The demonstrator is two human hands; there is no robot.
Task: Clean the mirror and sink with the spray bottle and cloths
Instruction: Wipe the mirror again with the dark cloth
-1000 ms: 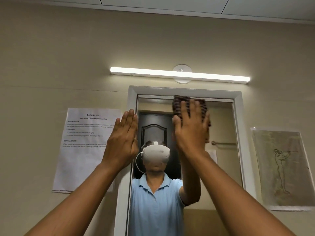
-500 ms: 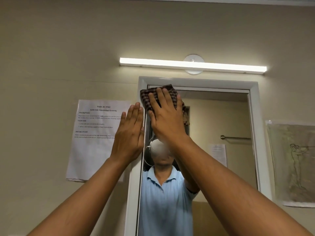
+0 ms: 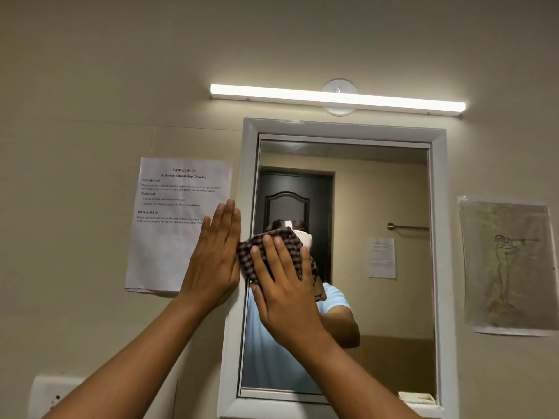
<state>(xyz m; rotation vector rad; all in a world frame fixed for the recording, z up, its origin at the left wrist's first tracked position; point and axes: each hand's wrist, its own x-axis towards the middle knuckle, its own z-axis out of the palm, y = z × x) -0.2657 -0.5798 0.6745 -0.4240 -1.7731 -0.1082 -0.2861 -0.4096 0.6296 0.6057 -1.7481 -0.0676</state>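
Observation:
A white-framed mirror [image 3: 378, 189] hangs on the beige wall. My right hand [image 3: 282, 288] lies flat with straight fingers on a dark checked cloth [image 3: 273, 252], pressing it against the left part of the glass. My left hand [image 3: 216, 261] rests flat and open on the wall, at the mirror's left frame edge, right beside the cloth. The mirror reflects a person in a light blue shirt, a dark door and a towel bar. Neither the spray bottle nor the sink is in view.
A printed task sheet [image 3: 178, 207] is taped to the wall left of the mirror, and a drawing [image 3: 508, 267] hangs on the right. A lit tube lamp [image 3: 335, 96] runs above the frame. A white socket plate [image 3: 54, 394] sits at the lower left.
My right hand has slid the cloth from the top middle of the glass to the upper left, then down the left side. My left hand stays flat by the frame.

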